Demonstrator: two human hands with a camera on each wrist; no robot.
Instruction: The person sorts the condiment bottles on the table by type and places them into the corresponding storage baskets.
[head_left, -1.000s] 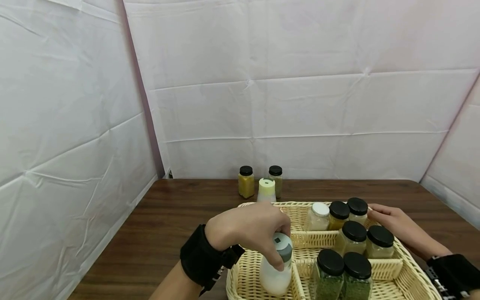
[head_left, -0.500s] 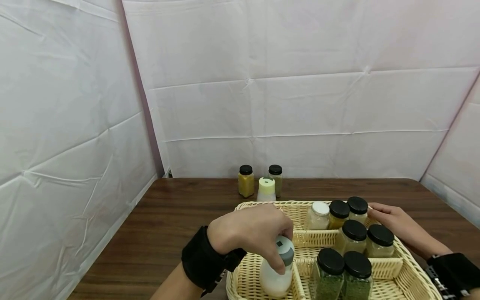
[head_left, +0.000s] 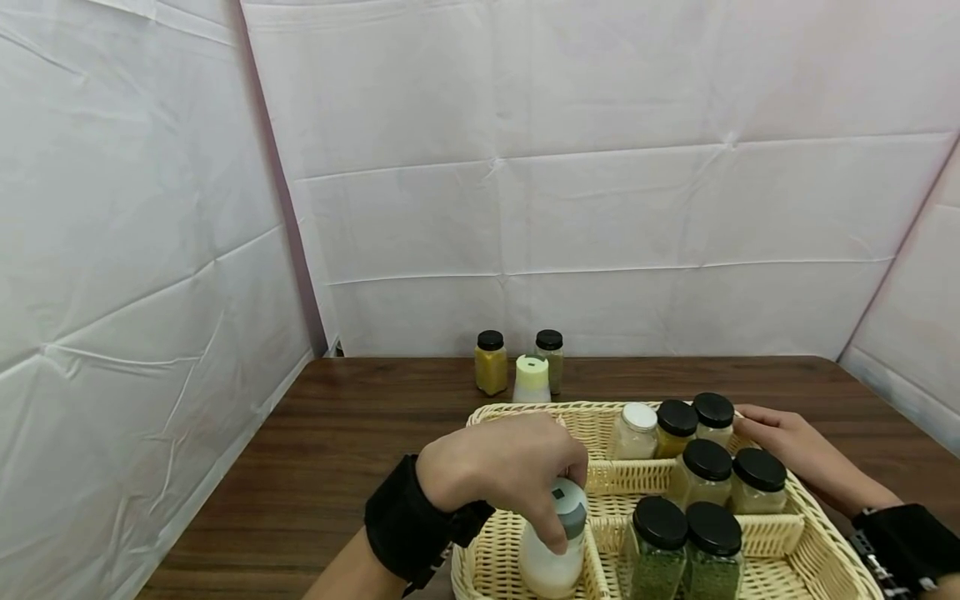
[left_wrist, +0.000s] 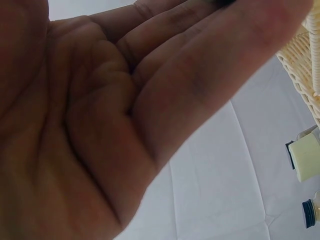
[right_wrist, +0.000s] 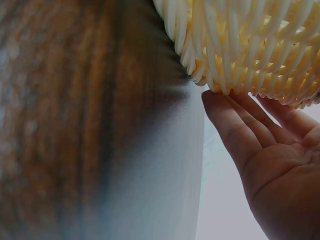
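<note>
In the head view my left hand (head_left: 506, 462) reaches over the basket's left compartment, thumb and fingers around the grey-and-white cap of a whitish, translucent shaker bottle (head_left: 551, 562). The bottle tilts slightly, its lower part inside the compartment. In the left wrist view the palm and fingers of the left hand (left_wrist: 125, 100) fill the picture and hide the bottle. At the far right side of the pale wicker basket (head_left: 772, 537) rests my right hand (head_left: 795, 450). Seen from the right wrist, the right hand's fingers (right_wrist: 232, 125) extend fairly straight, tips against the woven outer wall (right_wrist: 240, 55).
Several spice jars stand in the basket's other compartments: a white-capped jar (head_left: 636, 432), black-capped jars (head_left: 705, 475) and green-filled jars (head_left: 686, 550). Behind the basket are a yellow spice jar (head_left: 491, 367), a yellow-capped bottle (head_left: 532, 379) and another black-capped jar (head_left: 551, 362). White sheeting (head_left: 600, 208) surrounds the wooden table (head_left: 315, 450).
My left hand and the bottle's cap have shifted slightly down and to the right. The right hand keeps its place at the basket's side.
</note>
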